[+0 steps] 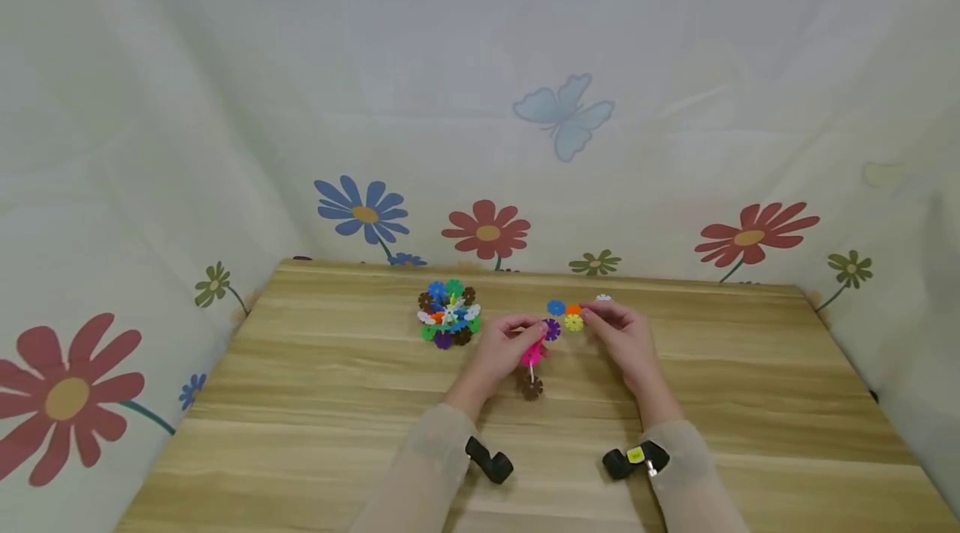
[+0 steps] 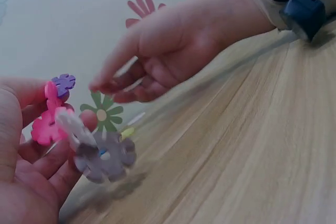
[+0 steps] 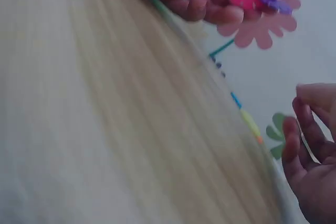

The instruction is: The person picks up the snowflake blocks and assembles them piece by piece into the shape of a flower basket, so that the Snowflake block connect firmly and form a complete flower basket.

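Note:
My left hand (image 1: 495, 347) pinches a short chain of notched plastic snowflake discs. In it are a purple disc (image 1: 552, 329), two pink discs (image 2: 48, 127), a white disc (image 2: 73, 127) and a brown disc (image 1: 532, 387) hanging at the near end. To the right, my right hand (image 1: 624, 343) hovers with its fingers loosely bent and thumb near the fingertips; nothing shows between them in the right wrist view. Nearest to it lie loose discs: orange (image 1: 573, 309), yellow (image 1: 573, 323), blue (image 1: 556, 307) and white (image 1: 603, 298).
A round cluster of joined, many-coloured discs (image 1: 448, 318) sits on the wooden table (image 1: 337, 399), left of my left hand. Behind the table's far edge hangs a pale cloth (image 1: 420, 116) printed with flowers and a butterfly. Each wrist wears a small black camera (image 1: 489, 461).

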{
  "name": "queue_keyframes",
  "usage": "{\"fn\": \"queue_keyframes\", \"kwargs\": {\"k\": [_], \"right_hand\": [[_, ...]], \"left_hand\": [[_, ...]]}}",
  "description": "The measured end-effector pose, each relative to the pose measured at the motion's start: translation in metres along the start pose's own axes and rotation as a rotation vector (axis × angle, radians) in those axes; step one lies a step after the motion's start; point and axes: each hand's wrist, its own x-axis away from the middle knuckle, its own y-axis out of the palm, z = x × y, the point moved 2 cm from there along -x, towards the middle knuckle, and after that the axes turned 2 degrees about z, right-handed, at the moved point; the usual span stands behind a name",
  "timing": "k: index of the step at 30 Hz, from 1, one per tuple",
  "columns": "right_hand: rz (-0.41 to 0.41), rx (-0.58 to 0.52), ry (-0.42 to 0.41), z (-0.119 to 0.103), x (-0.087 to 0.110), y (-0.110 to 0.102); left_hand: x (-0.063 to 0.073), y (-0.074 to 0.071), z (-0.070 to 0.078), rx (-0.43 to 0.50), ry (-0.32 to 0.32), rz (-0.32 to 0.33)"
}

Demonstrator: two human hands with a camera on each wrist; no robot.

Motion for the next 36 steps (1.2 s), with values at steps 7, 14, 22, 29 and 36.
{"fn": "queue_keyframes", "kwargs": {"k": [7, 14, 22, 29, 36], "right_hand": [[-0.059, 0.263, -0.064, 0.013, -0.012, -0.009], [-0.114, 0.42, -0.085, 0.015, -0.012, -0.008], [-0.091, 0.488, -0.101, 0.018, -0.011, -0.006], [-0.103, 0.486, -0.097, 0.013, 0.001, -0.008], [-0.201, 0.471, -0.04, 0.003, 0.014, -0.012]], "left_hand": [[-0.001, 0.0, 0.0, 0.01, 0.003, 0.015], [-0.001, -0.001, 0.001, -0.009, 0.019, 0.003], [-0.002, -0.003, -0.002, -0.07, 0.039, 0.016], [-0.002, -0.002, -0.002, -0.067, 0.036, 0.016], [-0.001, -0.002, -0.002, -0.071, 0.036, 0.011]]}}
